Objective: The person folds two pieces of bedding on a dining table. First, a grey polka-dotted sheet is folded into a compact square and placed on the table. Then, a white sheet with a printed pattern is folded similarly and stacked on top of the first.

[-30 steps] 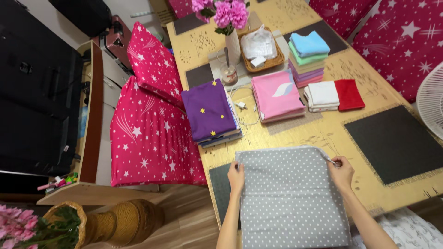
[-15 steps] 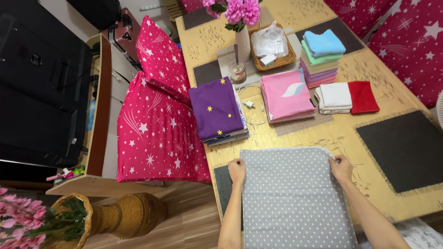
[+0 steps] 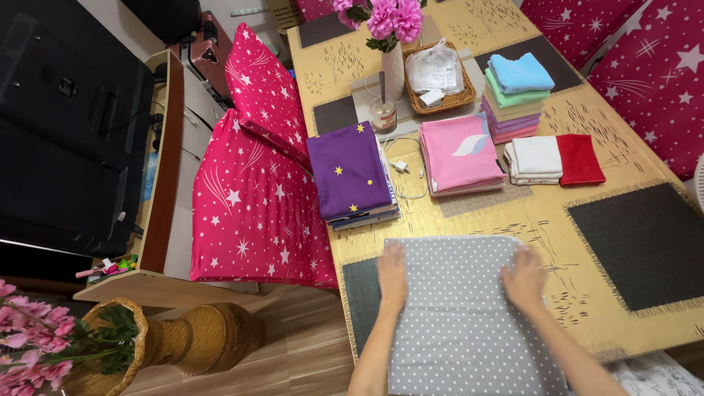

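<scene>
Both hands flat on a grey dotted cloth at the near table edge

The left hand (image 3: pixel 392 273) and right hand (image 3: pixel 523 275) lie open, fingers spread, pressing the grey dotted cloth (image 3: pixel 462 315) — palms near its far corners. It covers the near part of the gold table (image 3: pixel 528 216). Beyond lie a purple starred stack (image 3: pixel 348 171) and a pink stack (image 3: pixel 458 152); red starred cushions (image 3: pixel 253 198) sit left.

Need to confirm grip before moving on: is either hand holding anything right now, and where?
Nothing is gripped. The left hand and right hand lie flat, palms down, on the far end of the grey white-dotted folded fabric.
</scene>
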